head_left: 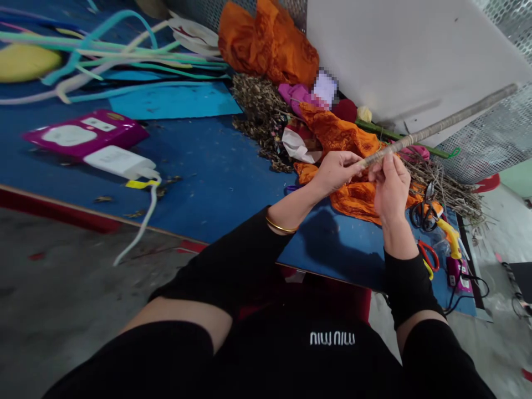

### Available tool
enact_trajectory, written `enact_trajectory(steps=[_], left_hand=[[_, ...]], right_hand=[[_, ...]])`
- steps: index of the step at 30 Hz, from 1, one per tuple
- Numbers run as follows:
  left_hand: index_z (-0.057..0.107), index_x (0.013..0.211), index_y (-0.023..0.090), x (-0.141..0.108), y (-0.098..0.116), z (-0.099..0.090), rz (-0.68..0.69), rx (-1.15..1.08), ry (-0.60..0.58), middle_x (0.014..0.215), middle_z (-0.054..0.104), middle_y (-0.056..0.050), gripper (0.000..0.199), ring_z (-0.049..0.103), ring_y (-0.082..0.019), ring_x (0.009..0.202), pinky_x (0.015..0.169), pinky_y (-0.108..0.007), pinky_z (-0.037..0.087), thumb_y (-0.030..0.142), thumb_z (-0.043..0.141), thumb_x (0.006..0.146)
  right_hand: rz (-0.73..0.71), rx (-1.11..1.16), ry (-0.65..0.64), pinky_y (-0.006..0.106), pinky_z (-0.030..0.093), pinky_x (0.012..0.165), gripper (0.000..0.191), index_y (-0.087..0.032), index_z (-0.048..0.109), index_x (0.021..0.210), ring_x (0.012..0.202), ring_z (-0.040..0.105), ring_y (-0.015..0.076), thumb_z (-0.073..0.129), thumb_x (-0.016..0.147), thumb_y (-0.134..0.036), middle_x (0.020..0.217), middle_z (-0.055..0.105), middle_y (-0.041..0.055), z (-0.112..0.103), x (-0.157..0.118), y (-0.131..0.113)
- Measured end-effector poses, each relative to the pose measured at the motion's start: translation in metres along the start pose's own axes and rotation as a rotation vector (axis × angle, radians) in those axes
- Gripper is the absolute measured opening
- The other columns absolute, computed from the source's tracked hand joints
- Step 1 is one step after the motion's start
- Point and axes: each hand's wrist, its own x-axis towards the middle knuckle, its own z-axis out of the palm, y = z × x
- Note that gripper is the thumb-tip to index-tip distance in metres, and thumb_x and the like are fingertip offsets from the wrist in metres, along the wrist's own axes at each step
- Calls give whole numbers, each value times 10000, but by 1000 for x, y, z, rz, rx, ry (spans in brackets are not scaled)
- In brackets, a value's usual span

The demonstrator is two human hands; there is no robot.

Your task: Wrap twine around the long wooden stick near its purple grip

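Observation:
A long grey-brown stick (440, 128) slants up to the right above the table, with thin pale bands wound around its lower part. Its near end is in my left hand (337, 170), the fingers closed on it. My right hand (391, 185) pinches the stick a little farther up, thumb and fingertips pressed against it. A fine thread-like loop seems to stand up by the right fingers, too thin to make out well. Beneath both hands lies crumpled orange cloth (357, 200). Black-handled scissors (424, 213) rest just right of my right hand.
The blue table (208, 160) carries dried plant matter (260, 111), an orange bundle (266, 44), pastel pipe-like strips (124, 52), and a purple packet (85, 133) beside a white power strip (120, 160). A yellow glue gun (451, 238) and red-handled scissors (430, 255) lie at right. A white board (399, 55) stands behind.

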Motion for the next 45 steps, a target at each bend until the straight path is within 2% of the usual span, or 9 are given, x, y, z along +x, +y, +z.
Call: enact_trajectory(steps=[2, 5, 13, 18, 23, 27, 32, 39, 45], left_hand=[[750, 797, 91, 1, 0, -2, 5, 58, -9, 647, 699, -24, 70, 511, -75, 500, 508, -194, 369, 142, 714, 829], [761, 808, 92, 1, 0, -5, 9, 145, -28, 666, 722, -35, 105, 530, -84, 511, 521, -197, 386, 185, 712, 817], [773, 800, 85, -3, 4, -6, 2, 237, -96, 649, 706, -39, 195, 505, -83, 511, 508, -191, 369, 267, 705, 789], [754, 735, 99, -6, 5, -8, 51, 319, -107, 635, 683, -21, 186, 503, -94, 545, 546, -211, 357, 268, 684, 770], [814, 880, 136, -10, 9, -6, 84, 599, -69, 736, 734, -36, 210, 588, -148, 637, 598, -255, 370, 281, 677, 817], [827, 1031, 196, -17, 16, -1, 90, 910, -47, 880, 792, -64, 244, 705, -234, 790, 686, -305, 433, 281, 675, 859], [796, 1139, 178, -22, 15, 5, 210, 1155, -44, 999, 811, -118, 309, 754, -312, 926, 750, -351, 491, 327, 631, 924], [714, 1315, 160, -26, 7, 8, 397, 1277, -41, 977, 804, -124, 388, 749, -290, 882, 682, -344, 466, 271, 566, 974], [775, 1178, 191, -22, -1, 4, 512, 1291, -65, 1029, 808, -99, 340, 745, -267, 920, 682, -346, 463, 195, 504, 973]], right_hand=[[-84, -78, -74, 354, 581, 836, 537, -236, 557, 701, 814, 624, 173, 543, 977, -696, 780, 577, 21, -8, 4, -12], [-190, -244, -128, 431, 546, 1037, 535, -236, 625, 692, 1023, 641, 218, 576, 960, -697, 937, 651, 51, -22, 10, -27], [-247, -326, -287, 409, 566, 974, 551, -235, 672, 717, 895, 633, 191, 524, 989, -692, 826, 642, 38, -32, 15, -26], [-301, -299, -254, 409, 576, 992, 495, -242, 731, 801, 924, 669, 181, 518, 1021, -632, 882, 676, 31, -31, 20, -14], [-290, -348, -230, 406, 575, 1003, 487, -253, 754, 841, 994, 679, 194, 513, 1021, -635, 944, 691, 40, -31, 23, 0], [-251, -407, -235, 381, 572, 968, 514, -244, 761, 841, 913, 653, 175, 485, 1033, -633, 902, 667, 34, -31, 24, 7], [-190, -444, -244, 358, 565, 915, 512, -233, 757, 837, 892, 631, 172, 480, 1042, -612, 889, 658, 39, -32, 23, 8], [-143, -465, -209, 355, 560, 887, 415, -219, 715, 789, 847, 628, 172, 519, 1053, -472, 863, 648, 37, -33, 24, 8], [-103, -412, -196, 352, 578, 900, 406, -221, 702, 758, 860, 657, 166, 565, 1024, -495, 870, 683, 34, -31, 24, 14]])
